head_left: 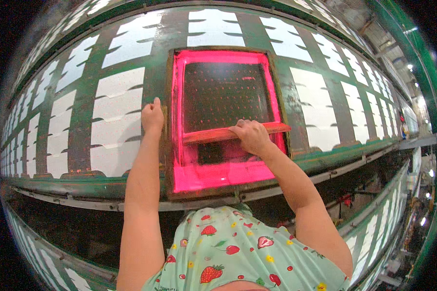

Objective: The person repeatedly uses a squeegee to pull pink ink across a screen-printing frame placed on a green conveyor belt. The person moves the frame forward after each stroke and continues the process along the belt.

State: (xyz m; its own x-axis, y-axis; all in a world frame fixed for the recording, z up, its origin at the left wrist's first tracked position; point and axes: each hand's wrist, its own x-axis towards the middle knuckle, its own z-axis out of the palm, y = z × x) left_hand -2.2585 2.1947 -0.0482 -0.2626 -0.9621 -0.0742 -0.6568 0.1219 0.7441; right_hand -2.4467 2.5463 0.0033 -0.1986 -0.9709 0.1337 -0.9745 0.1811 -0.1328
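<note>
A screen-printing frame point(222, 90) with bright pink ink round its border and a dark, dotted middle lies on the long green table in front of me. My right hand point(252, 135) grips a long pink-stained squeegee point(205, 135) that lies crosswise over the lower part of the screen, with more pink ink below it. My left hand point(153, 115) is closed on the left edge of the frame, its fingertips partly hidden.
The green table point(161, 63) carries rows of white cut pieces point(117, 100) on both sides and beyond the screen. A rail point(97, 203) runs along its near edge. Further tables with white pieces point(374, 233) and ceiling lights show at the rim.
</note>
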